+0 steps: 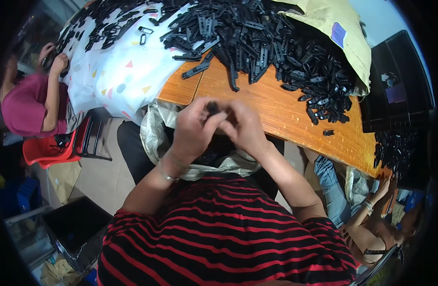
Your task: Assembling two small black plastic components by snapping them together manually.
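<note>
The fingers of the left hand (192, 126) and right hand (245, 128) are pinched together on one small black plastic part (213, 107), held between both hands above a woven sack (157, 126) that hangs open just beneath them. Beyond the fingers, a large heap of black parts (276, 47) covers the orange wooden tabletop (276, 109), slim, matte, slotted pieces spilling from a tan bag (333, 24); judging by that heap, most of the work looks undone. Further left lies a white patterned cloth (119, 66), where another person's hands (54, 59) work.
</note>
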{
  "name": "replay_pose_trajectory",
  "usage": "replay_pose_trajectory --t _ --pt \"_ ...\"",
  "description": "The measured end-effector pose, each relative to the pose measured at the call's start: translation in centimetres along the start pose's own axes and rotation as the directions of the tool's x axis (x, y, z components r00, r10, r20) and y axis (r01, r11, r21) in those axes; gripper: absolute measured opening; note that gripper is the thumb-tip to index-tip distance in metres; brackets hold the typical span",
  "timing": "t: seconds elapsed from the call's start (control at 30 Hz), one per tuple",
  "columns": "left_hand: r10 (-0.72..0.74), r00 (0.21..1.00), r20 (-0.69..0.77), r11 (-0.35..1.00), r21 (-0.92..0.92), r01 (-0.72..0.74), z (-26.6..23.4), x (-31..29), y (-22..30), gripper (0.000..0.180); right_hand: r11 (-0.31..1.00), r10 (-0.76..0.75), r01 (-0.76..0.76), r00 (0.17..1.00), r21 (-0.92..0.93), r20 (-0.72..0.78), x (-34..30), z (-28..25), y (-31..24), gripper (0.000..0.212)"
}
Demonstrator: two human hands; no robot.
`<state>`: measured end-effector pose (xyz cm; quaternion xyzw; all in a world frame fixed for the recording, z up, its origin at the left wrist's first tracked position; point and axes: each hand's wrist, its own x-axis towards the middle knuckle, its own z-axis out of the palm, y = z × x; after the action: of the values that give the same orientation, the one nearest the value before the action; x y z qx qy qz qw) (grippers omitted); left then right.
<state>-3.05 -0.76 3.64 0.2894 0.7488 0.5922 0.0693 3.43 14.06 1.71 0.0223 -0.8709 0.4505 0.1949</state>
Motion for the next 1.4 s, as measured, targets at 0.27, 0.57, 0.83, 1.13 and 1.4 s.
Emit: replay_pose_trajectory --t 0.27,0.57,0.83,1.13,1.4 --pt "0.188 0.976 0.113 0.903 0.371 -0.217 -5.9 1.4 -0.1 0.015 0.853 0.022 -0.075 0.994 -0.516 -0.108 0.1 -9.4 2.5 0.015" --pt "0.309 0.95 0.047 0.636 0.733 -0.243 -2.6 8.0 -4.4 0.023 0.689 0.119 -0.12 0.992 -0.715 -0.052 1.8 -11.6 5.3 0.021" --pt "0.272 0.959 0.076 0.599 0.767 -0.23 -3.6 8.2 -4.3 0.02 0.696 0.17 -0.153 0.984 -0.702 -0.047 1.6 -12.1 4.2 0.014" --pt "-0.161 0.987 0.03 0.985 -0.056 0.162 -0.8 5.4 -3.1 0.026 0.95 0.286 -0.302 0.944 -0.084 -0.164 0.7 -8.8 1.4 0.015" --pt "-0.049 0.994 0.097 0.967 -0.246 0.072 3.9 4.3 -2.1 0.057 0.989 0.135 -0.121 0.97 0.082 -0.2 1.8 -3.6 0.3 0.021"
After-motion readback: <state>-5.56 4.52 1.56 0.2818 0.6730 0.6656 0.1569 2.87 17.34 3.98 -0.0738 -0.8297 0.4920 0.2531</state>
